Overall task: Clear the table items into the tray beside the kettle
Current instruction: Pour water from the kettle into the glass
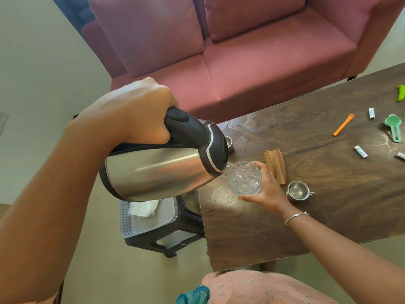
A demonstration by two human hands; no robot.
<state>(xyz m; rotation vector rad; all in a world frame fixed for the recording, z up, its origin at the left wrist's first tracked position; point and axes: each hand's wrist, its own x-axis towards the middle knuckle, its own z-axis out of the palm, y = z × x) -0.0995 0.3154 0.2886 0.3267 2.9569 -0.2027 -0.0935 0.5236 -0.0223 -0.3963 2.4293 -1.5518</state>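
The white perforated plastic tray (126,218) sits on a dark plastic stool (188,222) off the table's left end, its far part hidden under the tilted kettle; something white and folded lies in it, too unclear to name. One small steel cup (228,143) is mostly hidden behind the kettle's lid; a bright green object (401,93) is cut off by the right edge, and so is the third of the small white cylinders (401,156).

On the dark wooden table (306,216) there are two steel cups, the second steel cup with a handle (298,190) just beside the right wrist; one brown plastic holder (275,166); one orange plastic stick (343,125); one green plastic strainer spoon (393,127); three white cylinders in all, the other two here (371,113) and here (361,151).

The left hand (135,110) is wrapped round the black handle of the stainless steel kettle (162,172), held above the tray with water running from its spout; the right hand (266,189) curls round a clear drinking glass (244,178) standing at the table's left end, near the tray; the loose items lie well apart to the right.
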